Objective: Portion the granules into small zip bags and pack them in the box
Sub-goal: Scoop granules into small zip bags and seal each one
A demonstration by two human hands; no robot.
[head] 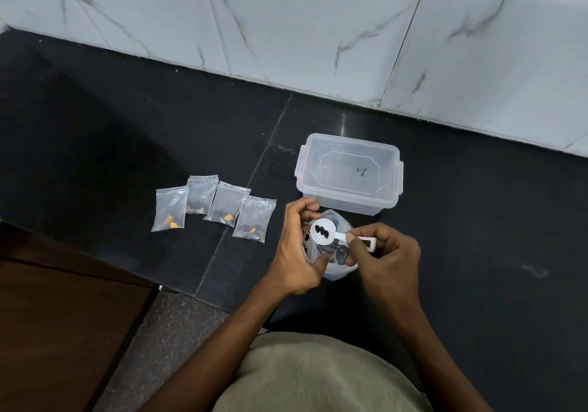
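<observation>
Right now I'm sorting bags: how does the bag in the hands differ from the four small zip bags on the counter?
The bag in the hands is held upright and open by the left hand; the four small zip bags lie flat, untouched. It looks bulkier than them. All are clear plastic with dark contents.

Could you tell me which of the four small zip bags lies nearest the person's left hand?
The rightmost small clear zip bag, just beside the left hand; the other three lie farther left.

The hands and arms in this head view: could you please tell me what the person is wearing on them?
Nothing shows on them. The left hand and right hand are bare, with no gloves, rings, watch or bands in view. Both forearms are uncovered up to the frame's bottom edge, with no sleeve visible.
</observation>
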